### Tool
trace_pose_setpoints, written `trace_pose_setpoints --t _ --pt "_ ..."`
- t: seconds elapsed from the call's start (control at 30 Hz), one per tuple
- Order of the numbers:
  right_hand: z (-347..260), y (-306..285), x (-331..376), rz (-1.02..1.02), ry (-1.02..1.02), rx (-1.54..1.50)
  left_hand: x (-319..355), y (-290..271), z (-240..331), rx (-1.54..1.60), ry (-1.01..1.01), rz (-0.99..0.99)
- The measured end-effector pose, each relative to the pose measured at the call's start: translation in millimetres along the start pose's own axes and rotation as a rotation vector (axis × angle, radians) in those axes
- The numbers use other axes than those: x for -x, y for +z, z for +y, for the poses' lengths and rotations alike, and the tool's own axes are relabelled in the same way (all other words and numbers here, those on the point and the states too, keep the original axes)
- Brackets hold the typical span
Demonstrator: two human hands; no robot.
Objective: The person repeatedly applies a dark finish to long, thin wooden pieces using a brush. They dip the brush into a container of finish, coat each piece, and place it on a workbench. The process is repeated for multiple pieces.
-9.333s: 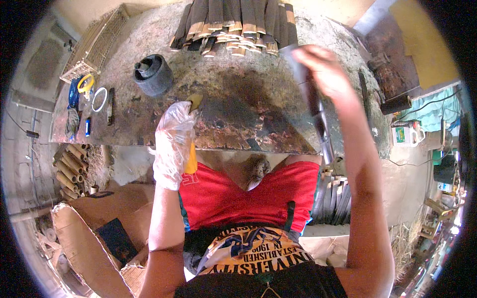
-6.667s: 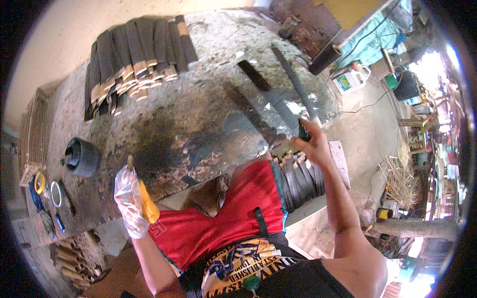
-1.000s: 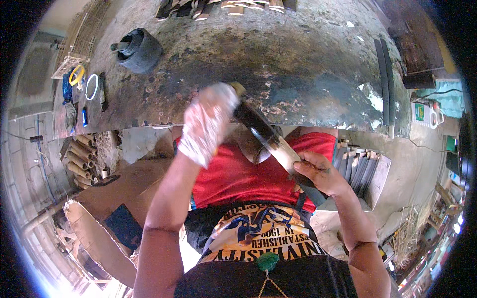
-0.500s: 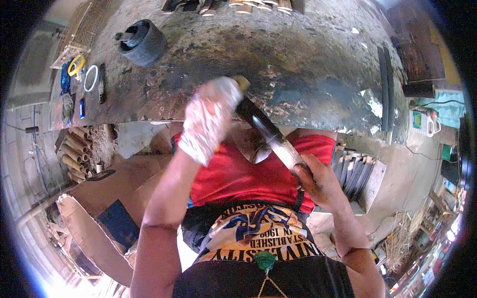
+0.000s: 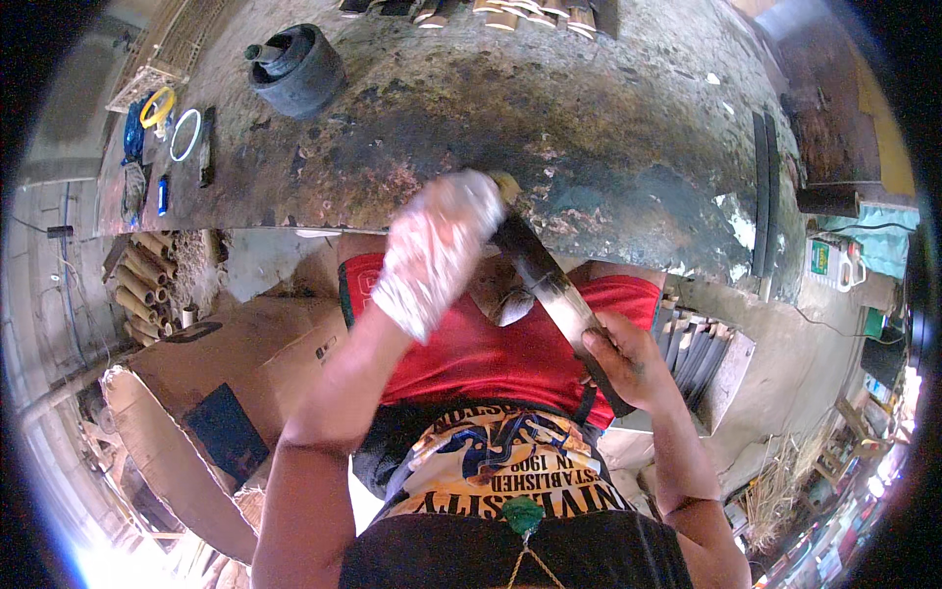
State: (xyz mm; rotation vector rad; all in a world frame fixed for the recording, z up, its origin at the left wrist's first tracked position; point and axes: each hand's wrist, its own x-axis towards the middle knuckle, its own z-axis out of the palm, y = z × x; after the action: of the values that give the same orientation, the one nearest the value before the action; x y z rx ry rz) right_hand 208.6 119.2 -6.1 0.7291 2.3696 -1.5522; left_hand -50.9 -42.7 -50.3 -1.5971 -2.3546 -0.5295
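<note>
Since about seven seconds back, the right hand [image 5: 628,363] has come in from the desk's right side, and it's now clamped on the near end of a strip [image 5: 561,300], part black, part pale, slanting over the lap. Left hand [image 5: 442,245], in a clear plastic glove, is up at the far end, too blurred to tell how firmly it's gripping. Biggest thing is the stained desk [image 5: 589,128], then a cardboard box [image 5: 157,461] lower left with a bit of dark printing, then red shorts [image 5: 491,363] and a black shirt [image 5: 510,461] with bold block lettering, upside down from up here. Smaller stuff: dark round pot [image 5: 299,79], plus a white jug [image 5: 846,267] with a green label, text too tiny to read.
</note>
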Motion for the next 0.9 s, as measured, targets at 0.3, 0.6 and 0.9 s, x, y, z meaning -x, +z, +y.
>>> trace_pose_setpoints --t 0.3,0.6,0.9 --pt "16 4 -5 -0.119 0.017 -0.469 0 -47 64 0.584 -0.262 -0.296" --pt "18 -10 -17 -0.252 0.319 -0.730 -8 -4 -39 -0.089 0.025 0.017" --pt "45 -32 9 0.044 0.018 -0.494 10 -36 -56 1.189 -0.543 0.183"
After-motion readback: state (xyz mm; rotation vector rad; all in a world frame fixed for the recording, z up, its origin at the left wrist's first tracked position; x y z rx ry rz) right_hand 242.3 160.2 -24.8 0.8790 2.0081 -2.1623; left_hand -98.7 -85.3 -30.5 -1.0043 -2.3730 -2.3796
